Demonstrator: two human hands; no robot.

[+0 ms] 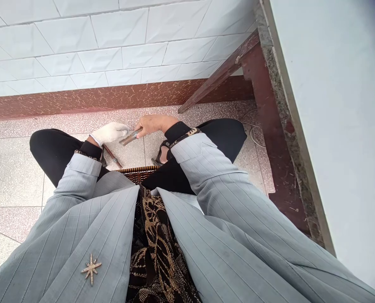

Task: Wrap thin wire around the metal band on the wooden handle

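My right hand, bare, is closed around one end of a short brown rod with a grey, ribbed, wire-like band around its middle. The rod's free end points down and to the left. My left hand wears a white knit glove and is beside the rod, its fingers curled together near the band. Whatever those gloved fingers pinch is too small to make out. A second brown rod, also with a greyish band, lies at a slant below my left hand.
A woven basket sits between my bent legs, mostly hidden by my jacket. To the right stands a white-topped table with dark red wooden legs. A tiled wall rises ahead, and a pale cord lies near the table.
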